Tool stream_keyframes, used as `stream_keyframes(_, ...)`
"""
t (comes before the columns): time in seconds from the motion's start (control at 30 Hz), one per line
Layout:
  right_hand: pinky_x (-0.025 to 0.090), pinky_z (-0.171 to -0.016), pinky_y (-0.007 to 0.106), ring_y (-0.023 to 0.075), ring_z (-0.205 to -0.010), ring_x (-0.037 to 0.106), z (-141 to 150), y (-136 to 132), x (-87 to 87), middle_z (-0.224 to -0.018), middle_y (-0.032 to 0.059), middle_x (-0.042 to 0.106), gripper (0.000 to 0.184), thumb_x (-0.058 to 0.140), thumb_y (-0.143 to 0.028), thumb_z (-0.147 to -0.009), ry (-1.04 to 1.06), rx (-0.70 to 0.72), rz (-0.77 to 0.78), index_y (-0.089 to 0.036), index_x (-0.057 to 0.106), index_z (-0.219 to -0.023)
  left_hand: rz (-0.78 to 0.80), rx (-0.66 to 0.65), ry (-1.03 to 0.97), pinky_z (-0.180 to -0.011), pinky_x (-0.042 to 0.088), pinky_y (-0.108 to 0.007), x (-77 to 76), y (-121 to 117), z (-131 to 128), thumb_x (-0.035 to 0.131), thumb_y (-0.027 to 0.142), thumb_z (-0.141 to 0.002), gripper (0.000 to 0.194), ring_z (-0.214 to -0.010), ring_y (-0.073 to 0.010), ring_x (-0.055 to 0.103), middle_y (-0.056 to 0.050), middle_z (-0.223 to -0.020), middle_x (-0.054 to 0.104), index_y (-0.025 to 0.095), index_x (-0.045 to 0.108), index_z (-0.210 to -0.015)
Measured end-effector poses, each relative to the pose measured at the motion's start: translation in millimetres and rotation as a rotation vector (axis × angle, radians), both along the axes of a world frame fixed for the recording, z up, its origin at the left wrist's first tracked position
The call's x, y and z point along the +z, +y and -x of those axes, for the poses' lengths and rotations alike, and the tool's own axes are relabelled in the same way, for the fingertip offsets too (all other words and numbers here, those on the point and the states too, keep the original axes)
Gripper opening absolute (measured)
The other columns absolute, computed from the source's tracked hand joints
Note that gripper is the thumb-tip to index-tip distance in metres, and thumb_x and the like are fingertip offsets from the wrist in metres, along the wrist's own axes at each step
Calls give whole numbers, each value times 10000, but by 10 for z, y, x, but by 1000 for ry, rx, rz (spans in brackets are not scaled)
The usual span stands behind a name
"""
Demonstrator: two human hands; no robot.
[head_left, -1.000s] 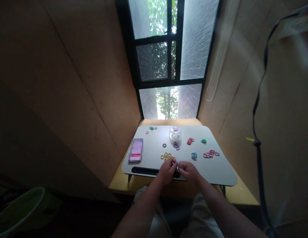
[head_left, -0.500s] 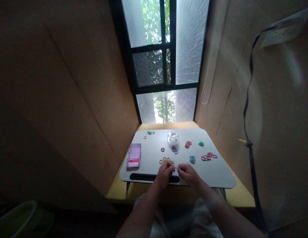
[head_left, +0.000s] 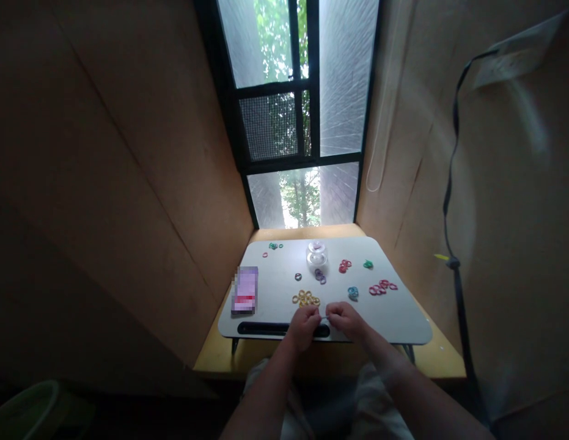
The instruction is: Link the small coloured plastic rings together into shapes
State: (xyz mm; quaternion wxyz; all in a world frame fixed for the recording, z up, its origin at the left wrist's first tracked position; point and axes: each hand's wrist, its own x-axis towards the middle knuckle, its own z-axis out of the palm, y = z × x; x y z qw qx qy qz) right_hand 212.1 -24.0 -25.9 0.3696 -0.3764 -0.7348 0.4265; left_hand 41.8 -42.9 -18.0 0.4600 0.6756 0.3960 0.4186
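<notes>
My left hand (head_left: 305,322) and my right hand (head_left: 343,317) are close together above the front of the white lap table (head_left: 380,321), both with fingers curled in. A thin, pale bluish band (head_left: 324,317) spans the small gap between them, pinched at each end; most of it is hidden by fingers. Just beyond my left hand lies a group of small yellow bands (head_left: 305,296). Light-blue bands (head_left: 352,293) form a little pile past my right hand. Purple bands (head_left: 319,275) sit in front of a clear lidded jar (head_left: 316,256).
Red bands (head_left: 345,266), pinkish-red bands (head_left: 382,287) and green bands (head_left: 367,264) lie to the right. More green bands (head_left: 273,245) are at the far left. A phone-like slab (head_left: 245,290) lies left, behind a black slot (head_left: 262,329). A window (head_left: 302,195) stands behind.
My hands have drawn slightly closer together, still pinching the thin band between them. The whole view has shifted a little; the things on the table keep their places.
</notes>
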Motion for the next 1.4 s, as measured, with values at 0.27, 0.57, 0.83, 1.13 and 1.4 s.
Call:
stream_keyframes(0.27, 312, -477, 228, 109, -489, 383, 1, -43, 26, -482, -26, 429, 203, 456, -303, -672, 26, -11, 38, -199, 397, -508, -23, 42, 43, -572, 278, -247, -27, -52, -1, 483, 267, -692, 173, -575, -106, 333, 41, -566, 363, 186, 374, -585)
stream_keyframes(0.57, 302, -482, 226, 109, -505, 364, -5, -25, 15, -472, -31, 382, 233, 450, -301, -679, 9, -24, -11, -195, 379, -483, -22, 34, 106, -560, 269, -238, -3, -73, -13, 508, 288, -700, 226, -576, -103, 331, 44, -557, 362, 188, 349, -575)
stream_keyframes(0.83, 315, -467, 223, 106, -480, 397, 13, -56, 24, -479, -25, 466, 201, 453, -262, -689, 18, -53, -2, -191, 435, -502, -26, 53, 70, -587, 313, -246, -31, -36, 14, 508, 273, -705, 167, -595, -115, 385, 31, -575, 418, 179, 426, -592)
stream_keyframes(1.13, 355, -484, 215, 106, -489, 454, 5, -109, 66, -509, -22, 523, 210, 521, -285, -761, 47, -96, -1, -178, 542, -582, -26, 148, 109, -629, 380, -238, -31, -43, -23, 519, 263, -808, 131, -647, -121, 484, 15, -675, 547, 165, 554, -728)
stream_keyframes(1.4, 381, -473, 214, 104, -468, 484, 15, -91, 23, -527, -18, 558, 279, 575, -403, -811, 71, -141, 37, -162, 635, -683, -21, 244, 11, -614, 415, -228, -76, -23, -41, 523, 337, -863, 185, -621, -111, 522, 10, -687, 583, 165, 585, -828)
